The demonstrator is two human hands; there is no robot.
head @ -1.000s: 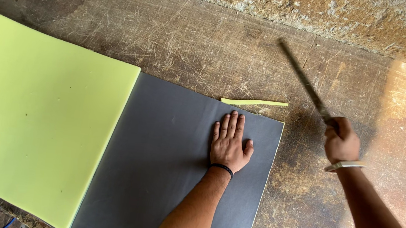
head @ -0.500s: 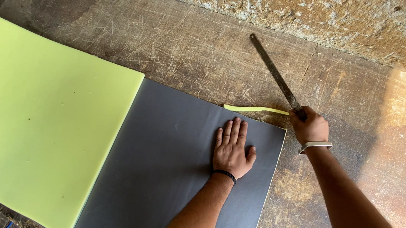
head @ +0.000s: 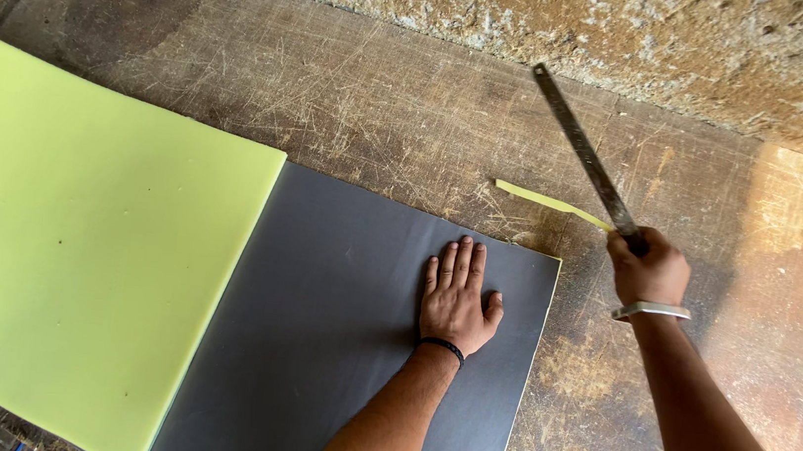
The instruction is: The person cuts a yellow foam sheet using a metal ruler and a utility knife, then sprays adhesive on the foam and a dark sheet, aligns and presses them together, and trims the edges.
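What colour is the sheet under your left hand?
Dark grey sheet, flat under the left hand; head view shows it.

Daylight, fairly bright, even over most of the frame. Warm orange patch of sun on the scratched wooden bench (head: 796, 257) at right, its edge hard. Soft shadow beside the left hand (head: 454, 299) on the matt dark grey sheet (head: 331, 328). Pale yellow-green foam sheet (head: 72, 241) reads brightest, no glare. Long steel ruler (head: 583, 155) slightly motion-blurred; the rest sharp. Little edge distortion.
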